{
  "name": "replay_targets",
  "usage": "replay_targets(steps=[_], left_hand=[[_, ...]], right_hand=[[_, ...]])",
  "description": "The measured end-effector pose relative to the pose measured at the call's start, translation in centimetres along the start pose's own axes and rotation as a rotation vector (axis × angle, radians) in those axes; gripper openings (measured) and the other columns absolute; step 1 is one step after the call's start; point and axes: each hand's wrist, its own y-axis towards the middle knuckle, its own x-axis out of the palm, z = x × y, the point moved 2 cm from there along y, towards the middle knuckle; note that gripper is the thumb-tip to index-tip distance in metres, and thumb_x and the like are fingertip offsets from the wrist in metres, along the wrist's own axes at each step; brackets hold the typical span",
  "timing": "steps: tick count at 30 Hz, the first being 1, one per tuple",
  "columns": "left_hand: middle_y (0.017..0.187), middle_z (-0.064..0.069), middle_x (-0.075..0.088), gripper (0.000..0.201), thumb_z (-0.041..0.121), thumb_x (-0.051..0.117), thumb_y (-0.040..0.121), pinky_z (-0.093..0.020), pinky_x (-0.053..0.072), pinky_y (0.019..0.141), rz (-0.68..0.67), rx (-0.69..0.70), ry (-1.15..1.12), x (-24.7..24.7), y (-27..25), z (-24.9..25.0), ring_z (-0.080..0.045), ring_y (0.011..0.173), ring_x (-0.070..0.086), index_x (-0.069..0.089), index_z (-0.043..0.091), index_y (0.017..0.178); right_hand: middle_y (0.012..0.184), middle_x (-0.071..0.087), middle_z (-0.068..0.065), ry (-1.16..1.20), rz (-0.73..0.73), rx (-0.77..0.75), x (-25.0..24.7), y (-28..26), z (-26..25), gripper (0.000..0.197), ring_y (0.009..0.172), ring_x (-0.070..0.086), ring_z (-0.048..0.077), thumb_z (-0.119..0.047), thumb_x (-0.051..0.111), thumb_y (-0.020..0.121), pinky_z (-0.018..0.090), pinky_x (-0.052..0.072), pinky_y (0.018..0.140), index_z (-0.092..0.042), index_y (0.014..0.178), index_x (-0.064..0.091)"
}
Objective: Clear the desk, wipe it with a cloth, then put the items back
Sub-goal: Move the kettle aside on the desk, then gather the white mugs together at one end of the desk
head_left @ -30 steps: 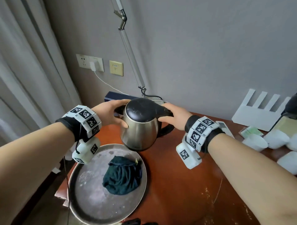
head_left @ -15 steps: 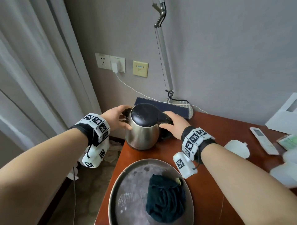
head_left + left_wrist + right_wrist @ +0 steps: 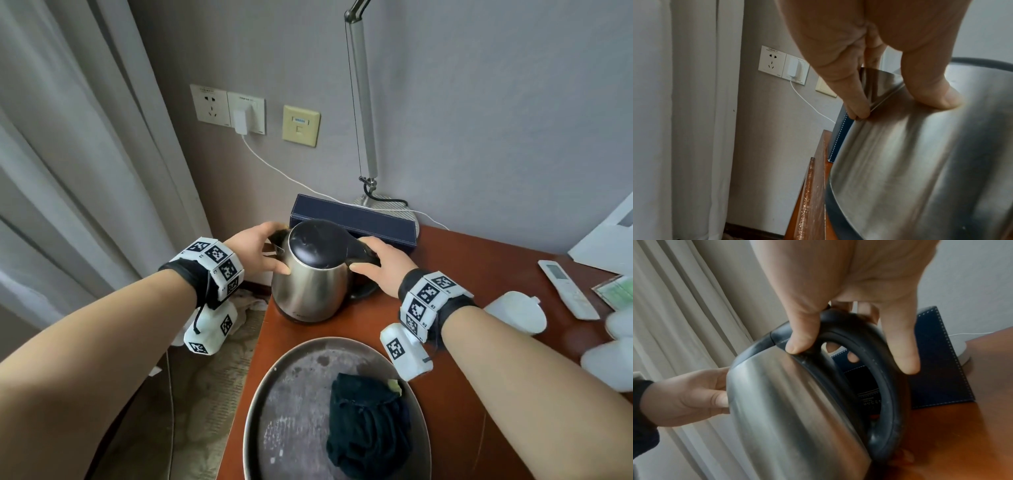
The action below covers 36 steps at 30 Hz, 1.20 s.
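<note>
A steel kettle (image 3: 308, 284) with a black lid and handle stands at the back left corner of the red-brown desk (image 3: 486, 270). My left hand (image 3: 260, 253) holds its spout side, thumb pressed on the steel body (image 3: 920, 162). My right hand (image 3: 376, 267) grips the black handle (image 3: 885, 386), thumb on top and fingers through the loop. Nearer me, a dark cloth (image 3: 370, 435) lies bunched on a round metal tray (image 3: 291, 411).
A dark blue box (image 3: 352, 219) and a lamp base (image 3: 383, 202) sit right behind the kettle. A remote (image 3: 565, 287) and white lids (image 3: 517, 311) lie to the right. A curtain (image 3: 68, 171) hangs left of the desk edge; a plugged charger (image 3: 241, 120) trails a white cable.
Both hands carried the kettle from above the tray's far edge back to the desk's rear left corner, where it now stands. My view has turned left.
</note>
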Motion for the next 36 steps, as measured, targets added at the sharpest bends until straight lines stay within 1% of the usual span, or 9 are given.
replay_targets(steps=[8, 12, 16, 21, 24, 26, 30, 33, 36], left_hand=[[0.135, -0.006, 0.050, 0.079, 0.012, 0.076, 0.077, -0.017, 0.035, 0.093, -0.014, -0.024, 0.063, 0.1, -0.7, 0.8, -0.020, 0.123, 0.051, 0.032, 0.013, 0.143], [0.139, -0.006, 0.047, 0.083, 0.018, 0.075, 0.078, -0.025, 0.038, 0.099, -0.006, -0.057, 0.123, 0.3, -1.0, 1.2, -0.021, 0.123, 0.052, 0.027, 0.017, 0.146], [0.146, -0.006, 0.041, 0.090, 0.023, 0.074, 0.079, -0.027, 0.038, 0.102, 0.043, -0.103, 0.197, 0.6, -1.6, 1.3, -0.021, 0.126, 0.050, 0.018, 0.016, 0.149], [0.153, -0.012, 0.021, 0.105, 0.030, 0.077, 0.076, -0.036, 0.030, 0.112, 0.125, -0.134, 0.222, 1.0, -3.0, 2.4, -0.027, 0.138, 0.032, 0.004, 0.020, 0.151], [0.156, -0.008, 0.010, 0.107, 0.031, 0.077, 0.074, -0.034, 0.021, 0.115, 0.219, -0.073, 0.219, 1.3, -4.8, 4.7, -0.026, 0.144, 0.019, 0.004, 0.023, 0.151], [0.156, -0.006, 0.010, 0.105, 0.031, 0.078, 0.074, -0.034, 0.019, 0.116, 0.261, -0.021, 0.233, 1.9, -6.2, 6.6, -0.025, 0.144, 0.016, 0.008, 0.022, 0.151], [0.153, -0.009, 0.019, 0.096, 0.030, 0.076, 0.076, -0.034, 0.020, 0.117, 0.278, 0.108, 0.258, 4.7, -8.3, 10.8, -0.025, 0.143, 0.019, 0.017, 0.016, 0.150], [0.152, -0.010, 0.021, 0.091, 0.028, 0.075, 0.077, -0.033, 0.019, 0.118, 0.276, 0.179, 0.238, 8.4, -9.6, 14.1, -0.024, 0.143, 0.021, 0.021, 0.014, 0.149], [0.151, -0.009, 0.023, 0.088, 0.028, 0.075, 0.077, -0.027, 0.018, 0.116, 0.227, 0.234, 0.223, 12.7, -10.2, 17.2, -0.021, 0.142, 0.022, 0.023, 0.014, 0.148]], right_hand=[[0.136, 0.049, 0.010, -0.002, -0.031, -0.009, 0.0, -0.3, 0.0, 0.051, 0.123, 0.048, 0.025, -0.028, 0.055, 0.092, 0.030, 0.034, 0.103, -0.017, 0.138, 0.037], [0.133, 0.049, 0.011, -0.011, -0.032, 0.014, 0.0, -0.5, 0.0, 0.048, 0.119, 0.050, 0.027, -0.028, 0.054, 0.092, 0.034, 0.037, 0.103, -0.016, 0.136, 0.038], [0.135, 0.046, 0.011, -0.016, -0.011, 0.038, -0.2, -1.1, 0.1, 0.048, 0.121, 0.049, 0.026, -0.029, 0.052, 0.093, 0.031, 0.035, 0.102, -0.015, 0.137, 0.037], [0.142, 0.037, 0.014, -0.008, 0.023, 0.054, -1.3, -2.9, 0.8, 0.056, 0.126, 0.046, 0.026, -0.032, 0.053, 0.093, 0.035, 0.034, 0.108, -0.018, 0.142, 0.031], [0.142, 0.037, 0.010, -0.021, 0.017, 0.028, -2.5, -5.0, 1.3, 0.057, 0.125, 0.046, 0.025, -0.034, 0.051, 0.093, 0.036, 0.036, 0.108, -0.020, 0.144, 0.028], [0.143, 0.036, 0.009, -0.033, 0.016, -0.004, -3.4, -6.5, 1.9, 0.057, 0.126, 0.045, 0.024, -0.034, 0.051, 0.093, 0.035, 0.035, 0.108, -0.021, 0.144, 0.028], [0.143, 0.035, 0.009, -0.083, 0.032, -0.093, -5.8, -10.4, 3.5, 0.056, 0.129, 0.042, 0.021, -0.033, 0.051, 0.093, 0.033, 0.033, 0.109, -0.022, 0.144, 0.029], [0.145, 0.032, 0.008, -0.153, 0.034, -0.142, -7.8, -13.7, 5.9, 0.057, 0.132, 0.040, 0.019, -0.033, 0.052, 0.093, 0.031, 0.029, 0.112, -0.021, 0.144, 0.029], [0.147, 0.029, 0.006, -0.186, 0.042, -0.135, -9.9, -17.0, 9.4, 0.060, 0.134, 0.036, 0.021, -0.035, 0.054, 0.091, 0.036, 0.029, 0.113, -0.024, 0.144, 0.028]])
